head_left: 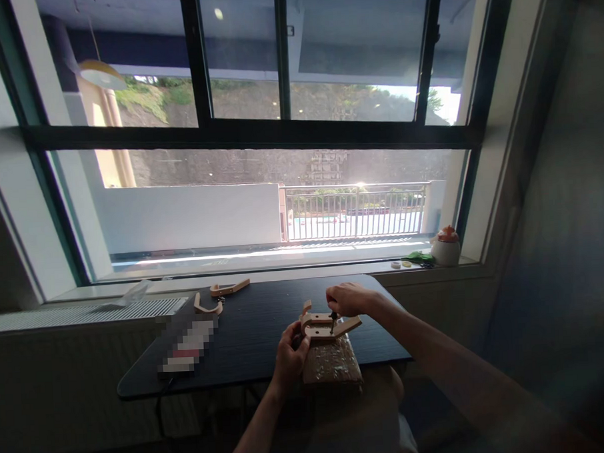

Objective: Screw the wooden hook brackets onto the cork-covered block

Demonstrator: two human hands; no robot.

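My right hand (346, 299) is closed on the dark handle of a screwdriver (332, 316), its thin shaft pointing down at a bent light-wood bracket (319, 332). Dark holes show along the wood, and a second bar runs behind the nearer one; whether they are joined I cannot make out. Gripping the bracket's curved left end is my left hand (290, 352), thumb in front. Beneath the wood lies a brown package (331, 364) wrapped in shiny clear film, at the table's front edge.
Two more bent wooden pieces, one at the back (229, 288) and one nearer (208, 306), lie on the dark table (256, 328) with small dark parts. A blurred-out object (190, 348) is at left. A white pot (446, 248) stands on the windowsill; a radiator (86, 316) is left.
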